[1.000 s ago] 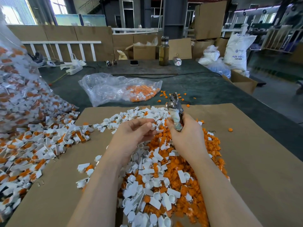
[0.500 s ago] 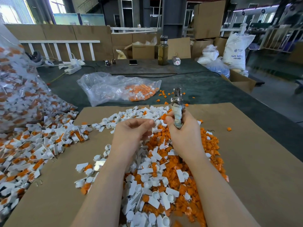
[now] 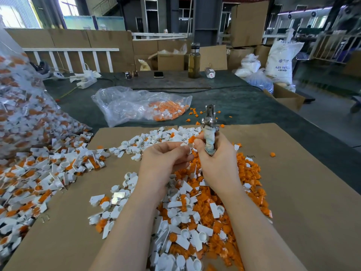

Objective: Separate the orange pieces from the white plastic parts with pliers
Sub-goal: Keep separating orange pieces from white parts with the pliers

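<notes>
My right hand (image 3: 216,159) grips the cloth-wrapped handles of the pliers (image 3: 209,122), whose metal jaws point up and away. My left hand (image 3: 166,157) pinches a small white plastic part (image 3: 186,146) right beside the right thumb. An orange piece (image 3: 191,139) sits at the right thumb's tip, touching that part. Below both hands lies a mixed heap of separated orange pieces (image 3: 248,173) and white parts (image 3: 181,237) on the brown cardboard sheet (image 3: 304,192).
Unsorted white-and-orange parts (image 3: 45,173) spill from a big clear bag (image 3: 21,106) at left. A smaller clear bag (image 3: 140,105) holding orange pieces lies beyond the cardboard. A bottle (image 3: 194,60), phone (image 3: 158,74), and boxes stand at the table's far edge.
The pliers swung from tilting left to nearly upright in my right hand. An orange piece now shows at my right thumb, next to the white part in my left fingers.
</notes>
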`<state>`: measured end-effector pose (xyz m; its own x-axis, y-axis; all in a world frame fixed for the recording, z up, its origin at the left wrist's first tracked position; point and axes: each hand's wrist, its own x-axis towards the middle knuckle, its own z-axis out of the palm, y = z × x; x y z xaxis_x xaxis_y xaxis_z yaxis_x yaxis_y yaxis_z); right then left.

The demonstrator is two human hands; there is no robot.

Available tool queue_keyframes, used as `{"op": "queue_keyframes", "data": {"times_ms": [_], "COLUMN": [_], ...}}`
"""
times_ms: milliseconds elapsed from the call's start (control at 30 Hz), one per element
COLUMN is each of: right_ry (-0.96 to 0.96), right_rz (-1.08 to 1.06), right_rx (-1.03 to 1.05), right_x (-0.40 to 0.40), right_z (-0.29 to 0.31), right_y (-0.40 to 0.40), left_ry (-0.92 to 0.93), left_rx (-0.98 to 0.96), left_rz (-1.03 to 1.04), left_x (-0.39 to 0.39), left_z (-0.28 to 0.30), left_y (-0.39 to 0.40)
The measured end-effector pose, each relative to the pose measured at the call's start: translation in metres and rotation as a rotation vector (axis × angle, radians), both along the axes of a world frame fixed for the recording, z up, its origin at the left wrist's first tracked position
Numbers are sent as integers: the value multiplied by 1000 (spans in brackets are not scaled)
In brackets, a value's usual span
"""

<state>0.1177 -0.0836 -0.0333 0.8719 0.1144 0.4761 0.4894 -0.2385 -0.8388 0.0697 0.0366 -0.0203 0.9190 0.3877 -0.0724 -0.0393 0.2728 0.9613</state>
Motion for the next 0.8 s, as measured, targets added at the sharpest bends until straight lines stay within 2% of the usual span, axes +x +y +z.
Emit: {"op": "queue_keyframes", "data": {"times_ms": [167, 400, 800], "right_ry": [-86, -86, -151], "right_rz": [-74, -96, -142], "right_rx": [-97, -143, -154], "right_x": [-1, -1, -2], "right_z": [-2, -4, -4], "right_y": [2, 3, 2], "left_ry": [-28, -102, -140], "left_rx": [-40, -44, 225], "left_rz": [15, 56, 151], "left_x": [0, -3, 0], "left_z": [-1, 2, 0], "left_y": [0, -1, -6]}}
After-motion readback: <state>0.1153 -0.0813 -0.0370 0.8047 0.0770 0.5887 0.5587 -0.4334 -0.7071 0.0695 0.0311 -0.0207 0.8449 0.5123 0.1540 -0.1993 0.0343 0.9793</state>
